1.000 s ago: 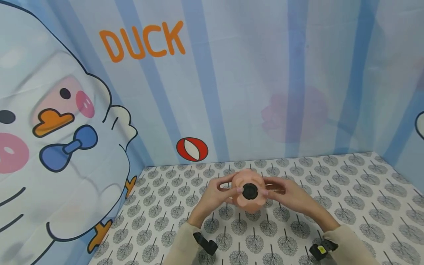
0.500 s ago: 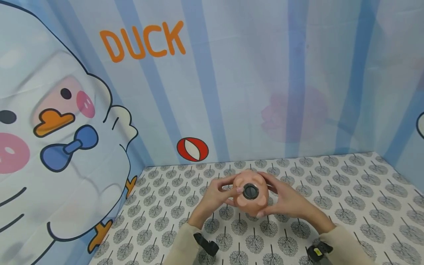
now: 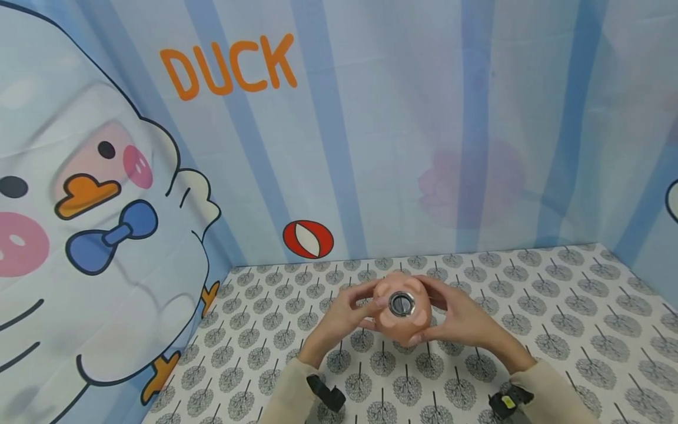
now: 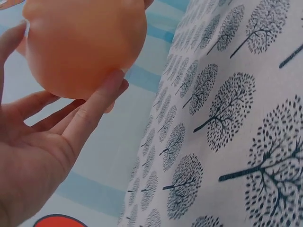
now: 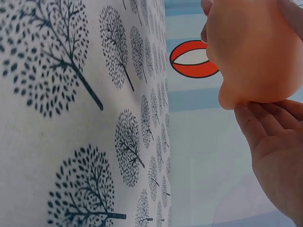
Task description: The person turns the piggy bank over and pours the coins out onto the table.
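A rounded, peach-coloured piggy bank [image 3: 401, 330] is held between both hands over the table, its underside turned toward the head camera. Several stubby feet surround a dark round plug [image 3: 402, 304] with a shiny rim. My left hand [image 3: 339, 313] grips the left side, its thumb tip at the plug's edge and the fingers behind. On the other side my right hand [image 3: 462, 315] holds the bank, thumb at its lower edge and fingers round the far side. Both wrist views show the bank's smooth body [image 4: 85, 42] resting against fingertips; a small rounded bump [image 5: 228, 97] sticks out in the right wrist view.
The tabletop is covered by a white cloth [image 3: 529, 365] printed with dark trees. Behind it hangs a blue striped curtain [image 3: 392, 129] with a printed duck [image 3: 159, 265] at left and a red-and-white ball [image 3: 308, 239]. Straps with small dark cameras [image 3: 328, 393] sit on both wrists.
My right thumb has left the plug and moved down to the bank's lower edge, the right hand shifting round with it. The bank has tilted slightly, and the plug's rim now shines. The left hand keeps its grip.
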Tool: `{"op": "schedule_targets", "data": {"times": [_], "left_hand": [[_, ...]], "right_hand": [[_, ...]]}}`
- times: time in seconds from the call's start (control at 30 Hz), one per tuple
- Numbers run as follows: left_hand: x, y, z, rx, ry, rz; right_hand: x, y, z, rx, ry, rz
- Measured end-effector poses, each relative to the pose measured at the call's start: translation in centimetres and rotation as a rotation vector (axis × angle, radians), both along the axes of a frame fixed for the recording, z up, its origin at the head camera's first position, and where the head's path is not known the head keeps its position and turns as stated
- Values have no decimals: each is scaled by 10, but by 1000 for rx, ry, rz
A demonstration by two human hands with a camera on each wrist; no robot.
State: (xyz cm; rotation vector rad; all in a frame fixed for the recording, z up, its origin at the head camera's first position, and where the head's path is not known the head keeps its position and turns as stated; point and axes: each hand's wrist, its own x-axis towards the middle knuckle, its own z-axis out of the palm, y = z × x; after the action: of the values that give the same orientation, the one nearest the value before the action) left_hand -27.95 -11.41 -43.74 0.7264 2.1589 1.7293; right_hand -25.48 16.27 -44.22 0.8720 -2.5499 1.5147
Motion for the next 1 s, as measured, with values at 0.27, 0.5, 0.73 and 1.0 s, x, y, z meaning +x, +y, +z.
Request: {"op": "schedule_targets", "data": {"times": [0.27, 0.5, 0.73, 1.0], "left_hand": [[8, -9, 8, -156, 122, 59], [12, -9, 5, -230, 217, 67], [17, 3, 0, -237, 235, 57], [14, 10, -6, -186, 210, 9]], "right_hand": [[-1, 6, -1, -43, -49, 5], [-2, 12, -6, -47, -88, 17], [-2, 13, -8, -21, -126, 29], [1, 9, -10, -34, -179, 51]]}}
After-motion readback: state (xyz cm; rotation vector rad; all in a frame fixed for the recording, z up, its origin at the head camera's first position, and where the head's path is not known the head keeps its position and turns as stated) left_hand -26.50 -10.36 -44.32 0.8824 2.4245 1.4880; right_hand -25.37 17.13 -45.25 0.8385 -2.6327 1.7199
